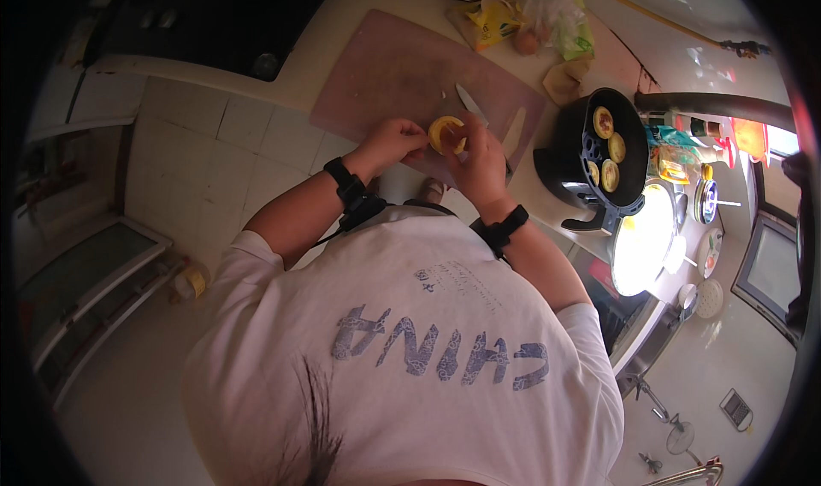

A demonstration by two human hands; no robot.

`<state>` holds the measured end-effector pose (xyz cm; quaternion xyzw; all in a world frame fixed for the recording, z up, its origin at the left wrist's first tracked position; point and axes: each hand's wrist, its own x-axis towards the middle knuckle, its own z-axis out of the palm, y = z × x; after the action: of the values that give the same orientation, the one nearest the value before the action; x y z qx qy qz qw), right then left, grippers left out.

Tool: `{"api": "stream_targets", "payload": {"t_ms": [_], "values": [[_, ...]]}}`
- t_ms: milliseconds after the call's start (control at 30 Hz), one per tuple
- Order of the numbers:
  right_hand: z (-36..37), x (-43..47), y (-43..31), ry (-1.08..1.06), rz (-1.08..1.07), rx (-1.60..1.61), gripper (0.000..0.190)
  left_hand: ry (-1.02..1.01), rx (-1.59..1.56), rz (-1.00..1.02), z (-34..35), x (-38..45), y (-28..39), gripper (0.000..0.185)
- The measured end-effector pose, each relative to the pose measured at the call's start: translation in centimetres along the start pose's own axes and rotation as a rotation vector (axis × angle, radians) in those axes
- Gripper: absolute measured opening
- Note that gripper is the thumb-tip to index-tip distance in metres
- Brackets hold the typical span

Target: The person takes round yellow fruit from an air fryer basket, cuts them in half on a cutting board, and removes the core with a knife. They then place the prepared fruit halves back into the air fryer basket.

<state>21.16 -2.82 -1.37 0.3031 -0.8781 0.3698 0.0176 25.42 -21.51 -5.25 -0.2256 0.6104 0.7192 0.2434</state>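
A round yellow tart [442, 134], which looks like an egg tart, is between my two hands above the near edge of the pinkish cutting board [391, 69]. My right hand [478, 159] has its fingers on the tart's right side and over its filling. My left hand [392, 144] has thumb and fingertips pinched together at the tart's left rim; whether they grip anything is unclear. On the board beyond my right hand lies a knife [471, 103], its handle partly hidden. Several similar tarts [603, 123] sit in the black air fryer basket [577, 117] on the right.
Plastic packages [494, 21] and an egg [526, 42] lie behind the board. A bright round plate [643, 242], jars [705, 202] and bottles stand right of the basket. A black cooktop [211, 24] is at the upper left, a sink [648, 345] at the lower right.
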Motion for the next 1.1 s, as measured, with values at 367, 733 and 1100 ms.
{"api": "stream_targets", "payload": {"t_ms": [367, 733, 1100], "values": [[2.0, 0.1, -0.2, -0.037, -0.151, -0.167, 0.07, 0.056, 0.071, -0.007, 0.2, 0.7, -0.3, 0.023], [2.4, 0.3, -0.2, -0.011, -0.06, -0.154, 0.069, -0.008, 0.065, -0.012, 0.3, 1.0, 0.1, 0.021], [1.6, 0.0, 0.3, -0.034, 0.07, -0.202, 0.068, 0.02, -0.014, -0.009, 2.0, 1.5, -0.1, 0.019]]}}
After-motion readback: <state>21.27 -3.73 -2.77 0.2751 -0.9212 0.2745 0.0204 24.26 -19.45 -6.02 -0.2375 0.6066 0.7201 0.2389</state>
